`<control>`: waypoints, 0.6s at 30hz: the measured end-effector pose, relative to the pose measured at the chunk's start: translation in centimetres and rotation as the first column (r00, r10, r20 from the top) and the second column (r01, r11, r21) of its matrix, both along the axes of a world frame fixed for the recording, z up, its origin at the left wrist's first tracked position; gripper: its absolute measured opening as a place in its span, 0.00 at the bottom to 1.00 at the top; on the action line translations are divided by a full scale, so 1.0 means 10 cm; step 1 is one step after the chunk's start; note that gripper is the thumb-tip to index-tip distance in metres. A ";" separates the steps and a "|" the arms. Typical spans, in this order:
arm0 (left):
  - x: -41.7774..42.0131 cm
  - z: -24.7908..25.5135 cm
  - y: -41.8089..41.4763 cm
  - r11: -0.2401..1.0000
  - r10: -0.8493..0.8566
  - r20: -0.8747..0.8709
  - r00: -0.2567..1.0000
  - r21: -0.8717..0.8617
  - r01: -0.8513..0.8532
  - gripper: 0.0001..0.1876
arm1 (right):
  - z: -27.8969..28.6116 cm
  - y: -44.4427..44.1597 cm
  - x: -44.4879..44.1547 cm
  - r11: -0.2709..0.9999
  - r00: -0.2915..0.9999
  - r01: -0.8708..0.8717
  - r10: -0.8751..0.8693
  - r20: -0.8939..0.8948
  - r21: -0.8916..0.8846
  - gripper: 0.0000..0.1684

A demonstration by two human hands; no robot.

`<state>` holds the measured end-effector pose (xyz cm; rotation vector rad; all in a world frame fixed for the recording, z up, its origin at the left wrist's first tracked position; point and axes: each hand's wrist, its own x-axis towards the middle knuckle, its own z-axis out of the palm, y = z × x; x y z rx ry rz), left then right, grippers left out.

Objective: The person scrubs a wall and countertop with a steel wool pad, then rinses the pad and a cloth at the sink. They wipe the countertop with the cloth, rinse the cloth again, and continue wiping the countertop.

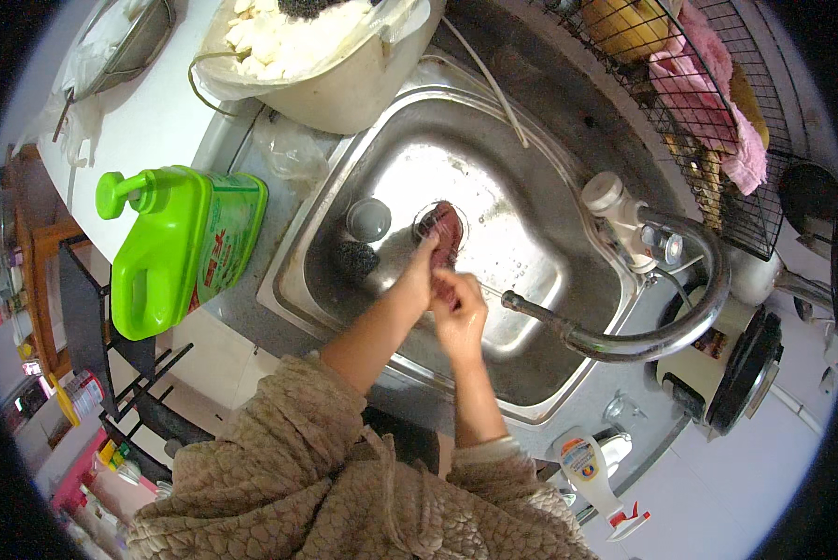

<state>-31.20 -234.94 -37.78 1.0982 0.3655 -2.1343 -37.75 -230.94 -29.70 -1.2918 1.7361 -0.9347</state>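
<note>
Above the stainless steel sink [517, 374], my left hand [417, 276] grips a long reddish-purple thing [448, 227], perhaps a sweet potato. My right hand [463, 308] is closed around its near end, its fingers curled and wet. The far end of the thing lies over the drain [423, 222], partly covering it. From the spout of the curved metal faucet [622, 346], a thin stream of water runs to my right hand. A round drain cup [368, 219] and a dark scouring pad [356, 259] sit in the basin, left of my hands.
A green detergent jug [163, 245] stands on the left counter. At the back, a lined pail [349, 105] full of pale pieces overhangs the sink rim. A wire rack [699, 105] occupies the upper right. A rice cooker [713, 364], glass [623, 409] and spray bottle [587, 465] stand at right.
</note>
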 end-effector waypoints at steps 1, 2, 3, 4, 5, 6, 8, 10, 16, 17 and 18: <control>0.10 0.08 0.02 1.000 -0.007 -0.044 0.999 -0.011 0.007 0.19 | 0.08 0.08 0.06 0.994 0.998 -0.057 0.058 0.004 -0.098 0.16; 0.16 0.16 0.02 1.000 -0.015 -0.093 0.996 -0.022 0.013 0.19 | 0.15 0.19 0.12 0.999 0.994 -0.049 0.050 0.096 -0.019 0.14; 0.12 0.16 0.01 0.998 -0.024 0.022 0.999 0.055 0.023 0.20 | 0.19 0.21 0.18 0.999 0.993 -0.047 0.050 0.105 -0.026 0.12; 0.28 -0.17 0.09 0.969 -0.184 -0.237 0.954 -0.204 0.136 0.19 | 0.21 0.21 0.24 0.998 0.992 -0.048 0.051 0.115 -0.032 0.11; 0.19 -0.18 0.14 0.971 -0.114 -0.110 0.987 -0.223 0.087 0.17 | 0.19 0.18 0.25 0.999 1.000 -0.020 0.020 0.012 -0.028 0.07; 0.11 -0.12 0.18 0.967 -0.032 0.027 0.999 -0.250 0.037 0.16 | 0.09 0.14 0.20 1.000 0.998 0.016 -0.016 -0.066 -0.003 0.05; -0.03 -0.04 0.20 0.994 0.109 -0.061 0.992 0.004 -0.109 0.13 | -0.28 0.04 0.03 0.995 0.973 0.094 -0.083 -0.214 0.041 0.04; -0.04 0.09 0.16 0.992 -0.086 0.014 0.996 0.092 0.084 0.14 | -0.48 -0.15 -0.21 0.997 0.839 -0.033 0.067 -0.540 0.072 0.04; -0.06 0.09 0.12 1.000 -0.014 0.115 0.993 0.008 0.014 0.14 | -0.34 0.03 -0.06 0.974 0.984 0.173 -0.176 -0.008 -0.146 0.04; 0.01 0.17 0.14 0.999 -0.003 0.057 0.998 -0.038 0.005 0.14 | -0.18 0.10 0.06 0.984 0.986 0.168 -0.167 0.031 -0.055 0.04; 0.17 0.03 0.18 0.994 -0.081 -0.310 0.947 -0.097 0.053 0.13 | -0.01 0.12 0.21 0.988 0.985 0.153 -0.155 0.080 0.033 0.05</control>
